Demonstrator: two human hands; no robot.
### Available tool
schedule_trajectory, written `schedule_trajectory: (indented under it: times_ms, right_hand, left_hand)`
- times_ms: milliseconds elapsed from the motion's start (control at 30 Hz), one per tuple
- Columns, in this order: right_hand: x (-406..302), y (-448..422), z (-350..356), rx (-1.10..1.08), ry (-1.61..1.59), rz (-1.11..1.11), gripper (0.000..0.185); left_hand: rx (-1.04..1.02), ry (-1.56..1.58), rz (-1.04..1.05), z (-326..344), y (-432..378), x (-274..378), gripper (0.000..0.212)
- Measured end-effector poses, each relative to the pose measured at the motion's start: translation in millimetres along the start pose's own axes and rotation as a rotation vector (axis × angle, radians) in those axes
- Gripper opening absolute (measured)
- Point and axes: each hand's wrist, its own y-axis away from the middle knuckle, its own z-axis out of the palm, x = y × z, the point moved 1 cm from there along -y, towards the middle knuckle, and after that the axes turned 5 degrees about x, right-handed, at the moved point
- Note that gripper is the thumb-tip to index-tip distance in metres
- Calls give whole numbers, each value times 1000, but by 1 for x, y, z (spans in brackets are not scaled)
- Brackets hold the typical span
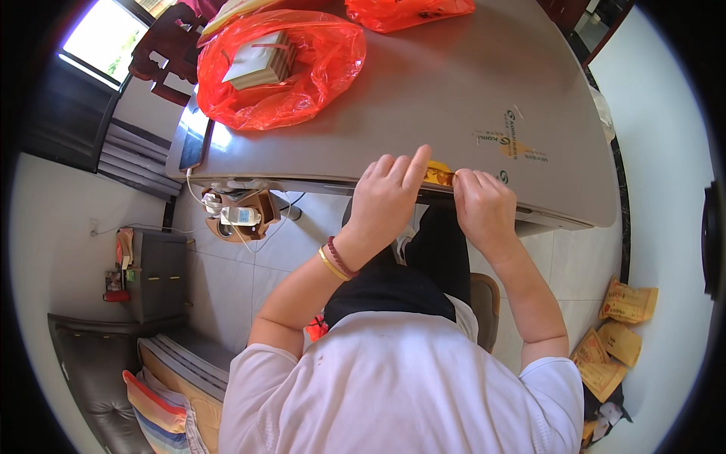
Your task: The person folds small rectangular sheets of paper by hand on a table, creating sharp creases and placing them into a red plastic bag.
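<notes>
Close to the near edge of the grey table (397, 125), a small shiny yellow-gold piece (438, 173) lies between my two hands. My right hand (486, 207) pinches its right end with curled fingers. My left hand (388, 198), with a gold bangle and a dark red bead bracelet at the wrist, is at its left end; the hand's own back hides whether its thumb and fingers grip the piece. Farther back on the left, an open red plastic bag (334, 68) holds a banded stack of pale paper-like sheets (258, 62).
A second red bag (408, 11) sits at the table's far edge. A phone (195, 142) with a white cable lies at the left edge, above a brown holder with chargers (241, 215). Yellow printed packets (629, 301) lie on the floor by the right wall.
</notes>
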Motion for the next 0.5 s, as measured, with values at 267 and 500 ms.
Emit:
schedule_trajectory:
  times_ms: [267, 500]
  right_hand:
    - [-10, -4, 2, -97, 74, -7, 9]
    - [-7, -6, 2, -78, -13, -5, 14]
  left_hand:
    - [3, 93, -64, 5, 1, -3, 40]
    - [-2, 163, -33, -5, -8, -6, 37]
